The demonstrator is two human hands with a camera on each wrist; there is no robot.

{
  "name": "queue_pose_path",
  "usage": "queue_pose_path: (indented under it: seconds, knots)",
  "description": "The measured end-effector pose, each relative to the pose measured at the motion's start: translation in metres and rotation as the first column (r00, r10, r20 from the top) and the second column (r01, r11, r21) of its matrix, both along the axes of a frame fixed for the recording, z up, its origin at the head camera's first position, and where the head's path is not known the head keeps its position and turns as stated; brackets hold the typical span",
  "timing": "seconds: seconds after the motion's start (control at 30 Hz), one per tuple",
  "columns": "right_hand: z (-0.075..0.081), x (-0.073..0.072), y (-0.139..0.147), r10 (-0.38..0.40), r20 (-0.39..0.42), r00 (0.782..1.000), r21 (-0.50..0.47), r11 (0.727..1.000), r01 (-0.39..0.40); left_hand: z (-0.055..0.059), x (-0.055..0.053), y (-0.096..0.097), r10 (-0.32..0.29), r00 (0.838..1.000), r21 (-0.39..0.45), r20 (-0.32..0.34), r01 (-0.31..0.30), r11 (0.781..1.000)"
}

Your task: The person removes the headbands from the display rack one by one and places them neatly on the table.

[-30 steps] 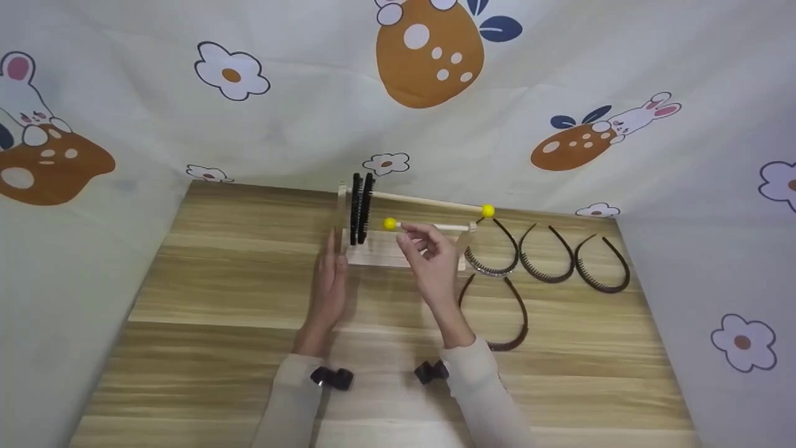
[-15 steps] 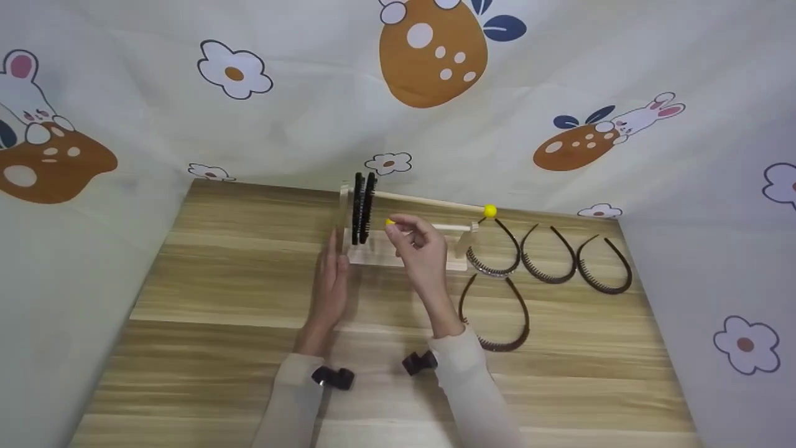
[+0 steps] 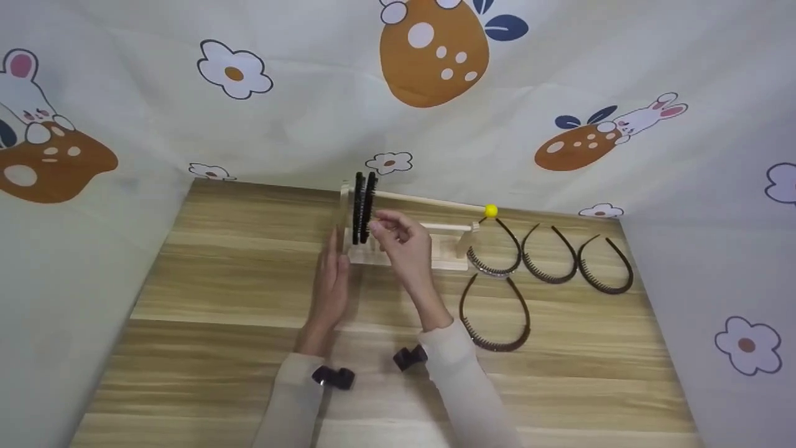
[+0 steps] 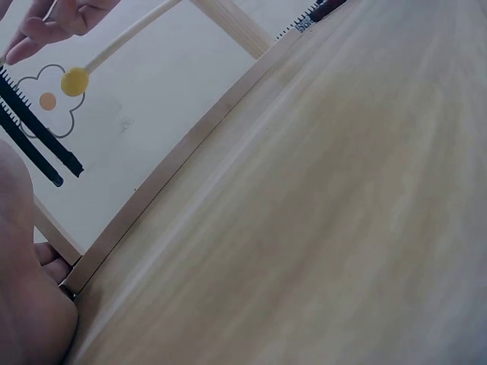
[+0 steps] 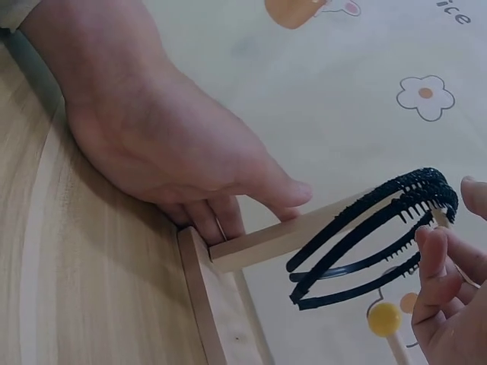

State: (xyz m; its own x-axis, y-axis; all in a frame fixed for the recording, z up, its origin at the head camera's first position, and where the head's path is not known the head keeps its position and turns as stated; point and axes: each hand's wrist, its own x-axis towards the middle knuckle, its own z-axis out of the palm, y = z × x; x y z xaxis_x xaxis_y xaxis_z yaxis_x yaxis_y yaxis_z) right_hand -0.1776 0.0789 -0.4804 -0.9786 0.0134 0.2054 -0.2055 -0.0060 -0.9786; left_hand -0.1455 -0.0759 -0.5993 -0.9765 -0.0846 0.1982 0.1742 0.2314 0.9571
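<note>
"Black toothed headbands (image 3: 359, 211), two of them: where?"

"Hung side by side on the back rod (image 3: 429, 201) of a wooden stand (image 3: 448, 264), near its left upright (image 5: 262, 242). Four more lie on the table to the right."

"And the hands?"

"The left hand (image 3: 331, 286) lies flat along that upright's outer side, thumb against the wood. The right hand (image 3: 404, 239) is just beside the hung pair, fingers loosely bent, thumb and forefinger parted. I cannot tell whether a fingertip touches a band."

"What could go wrong?"

"If the right hand pushed left while the left eased off, the stand might slide or tip. The teeth could snag together—leaving the bands askew. A dip could knock the front rod (image 3: 444, 227), and the right sleeve (image 3: 466, 373) could drag the nearest loose headband (image 3: 527, 317)."
</note>
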Motion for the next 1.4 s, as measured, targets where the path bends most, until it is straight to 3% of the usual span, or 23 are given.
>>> queue_pose_path:
  seconds: [0.37,0.6,1.03,1.4]
  knots:
    - [-0.007,-0.001,-0.011,0.01,0.057,0.998,0.003,1.0,-0.01,-0.001,0.002,0.002,0.02,1.0,-0.025,0.022,-0.019,1.0]
    - [-0.009,0.0,-0.011,0.03,0.014,0.999,0.013,0.999,-0.03,0.001,0.003,0.002,0.014,0.998,-0.034,0.058,-0.012,0.999]
    - [-0.005,0.001,-0.009,0.014,0.015,1.0,0.032,0.999,-0.014,-0.001,0.003,-0.001,0.02,0.998,-0.027,0.067,-0.018,0.999]
    - [-0.006,0.0,-0.008,0.005,0.01,1.0,-0.049,0.999,-0.005,0.001,0.002,-0.001,0.012,0.997,-0.038,0.08,-0.009,0.999]
